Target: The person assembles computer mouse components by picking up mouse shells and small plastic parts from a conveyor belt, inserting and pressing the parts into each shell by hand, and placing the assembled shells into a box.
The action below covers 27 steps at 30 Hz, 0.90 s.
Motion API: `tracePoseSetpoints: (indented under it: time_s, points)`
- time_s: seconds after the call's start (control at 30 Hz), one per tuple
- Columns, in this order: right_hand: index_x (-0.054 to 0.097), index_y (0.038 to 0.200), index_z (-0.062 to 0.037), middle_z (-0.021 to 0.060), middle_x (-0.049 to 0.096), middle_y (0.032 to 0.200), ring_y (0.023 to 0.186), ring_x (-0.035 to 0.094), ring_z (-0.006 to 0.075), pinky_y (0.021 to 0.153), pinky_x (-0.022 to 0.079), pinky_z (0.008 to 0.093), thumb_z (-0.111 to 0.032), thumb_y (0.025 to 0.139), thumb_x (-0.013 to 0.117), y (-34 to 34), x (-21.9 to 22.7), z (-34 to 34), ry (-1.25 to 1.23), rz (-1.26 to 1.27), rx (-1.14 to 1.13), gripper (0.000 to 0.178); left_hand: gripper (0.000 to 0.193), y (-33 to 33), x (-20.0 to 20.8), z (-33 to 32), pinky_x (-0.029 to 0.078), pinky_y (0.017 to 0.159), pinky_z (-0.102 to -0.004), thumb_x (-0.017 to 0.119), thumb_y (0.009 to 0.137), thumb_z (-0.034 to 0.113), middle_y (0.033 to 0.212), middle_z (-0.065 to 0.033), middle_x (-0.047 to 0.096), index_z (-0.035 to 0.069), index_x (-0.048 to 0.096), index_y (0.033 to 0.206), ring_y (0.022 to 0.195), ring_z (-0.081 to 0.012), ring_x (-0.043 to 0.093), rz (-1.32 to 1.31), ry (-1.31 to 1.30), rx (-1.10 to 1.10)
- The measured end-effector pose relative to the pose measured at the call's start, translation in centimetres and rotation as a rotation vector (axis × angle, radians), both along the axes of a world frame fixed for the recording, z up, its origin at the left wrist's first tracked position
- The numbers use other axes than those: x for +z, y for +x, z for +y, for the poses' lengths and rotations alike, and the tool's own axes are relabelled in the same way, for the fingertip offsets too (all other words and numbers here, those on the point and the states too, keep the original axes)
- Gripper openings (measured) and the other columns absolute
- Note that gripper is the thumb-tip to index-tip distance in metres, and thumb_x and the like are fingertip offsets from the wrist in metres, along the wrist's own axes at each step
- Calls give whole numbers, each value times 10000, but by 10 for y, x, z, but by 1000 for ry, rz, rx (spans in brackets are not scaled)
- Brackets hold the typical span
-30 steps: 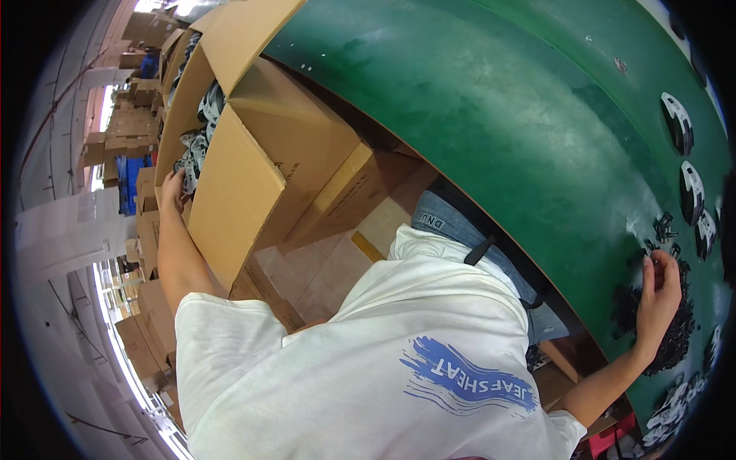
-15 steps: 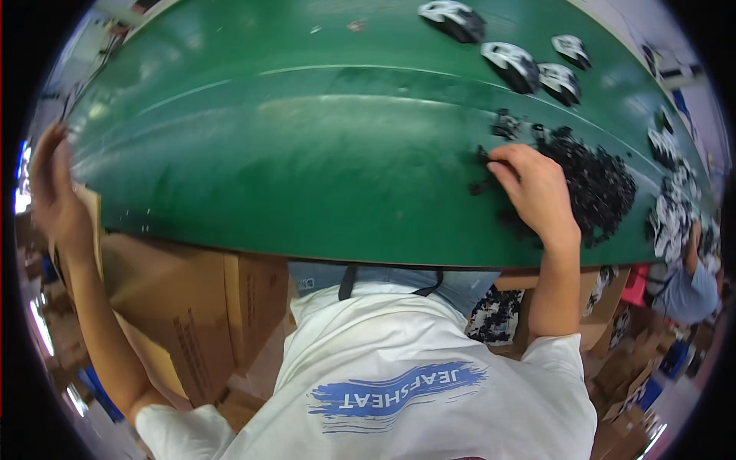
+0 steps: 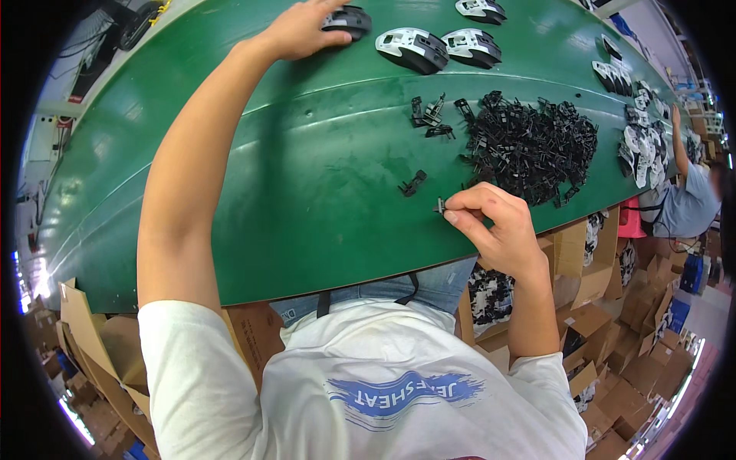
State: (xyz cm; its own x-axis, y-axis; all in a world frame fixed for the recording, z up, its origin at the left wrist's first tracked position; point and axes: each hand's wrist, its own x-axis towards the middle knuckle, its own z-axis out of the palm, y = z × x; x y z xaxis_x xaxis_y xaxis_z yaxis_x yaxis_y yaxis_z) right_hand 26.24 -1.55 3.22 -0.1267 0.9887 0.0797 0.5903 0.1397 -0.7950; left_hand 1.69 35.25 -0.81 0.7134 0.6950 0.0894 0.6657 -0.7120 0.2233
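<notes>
My left hand (image 3: 299, 31) stretches to the far side of the green table, its thumb against the near side of a dark mouse shell (image 3: 349, 24) and its fingers round the far side, partly cut off by the picture's edge. Close to the table's near edge, my right hand (image 3: 500, 224) pinches a small black plastic part (image 3: 440, 206) between thumb and fingertips. Just beyond that hand lies a big heap of black plastic parts (image 3: 533, 146). A loose part (image 3: 412, 183) rests left of the heap, and several more (image 3: 431, 113) lie farther back.
White-and-black mouse shells (image 3: 412, 50) stand along the far side of the green table (image 3: 307, 230). More white shells (image 3: 642, 149) are piled at the right, where a co-worker (image 3: 686, 192) reaches in. Open cardboard boxes (image 3: 100, 337) stand below the near edge.
My left hand has swung from the far left, where it was empty, to the mouse shell. My right hand has drawn nearer me with the small part. The view has turned.
</notes>
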Motion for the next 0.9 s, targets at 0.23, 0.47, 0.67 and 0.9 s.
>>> tracePoseSetpoints:
  time_s: [0.23, 0.47, 0.67, 0.9]
  points:
    - [756, 1001, -9, 108, 766, 961, 834, 739, 206, 736, 601, 309, 32, 864, 806, -36, -11, 28, 223, 222, 96, 152, 433, -47, 11, -122, 534, 1034, -416, 529, 1129, 372, 1384, -103, 682, 111, 584, 1470, 1210, -268, 679, -1525, -1148, 287]
    - [783, 1000, -21, 102, 776, 978, 864, 753, 214, 719, 605, 323, 41, 822, 817, -94, 6, 62, 317, 328, 184, 192, 588, -70, 9, -292, 541, 1000, -483, 312, 1150, 538, 1421, -92, 668, 131, 563, 1493, 1259, -289, 656, -1882, -1639, 170]
    - [795, 946, -69, 60, 755, 915, 772, 737, 230, 667, 601, 334, -14, 813, 781, -115, -5, 56, 396, 96, 60, 144, 564, -59, 18, -334, 471, 1127, -450, 277, 1174, 478, 1437, -64, 655, 104, 555, 1490, 1323, -226, 616, -1757, -1541, 412]
    - [770, 952, -30, 92, 760, 908, 742, 720, 172, 619, 575, 280, 77, 795, 806, -104, -8, 47, 445, 31, 75, 193, 569, -53, 26, -334, 456, 1158, -392, 277, 1182, 461, 1449, -71, 628, 62, 513, 1512, 1340, -178, 597, -1608, -1611, 365]
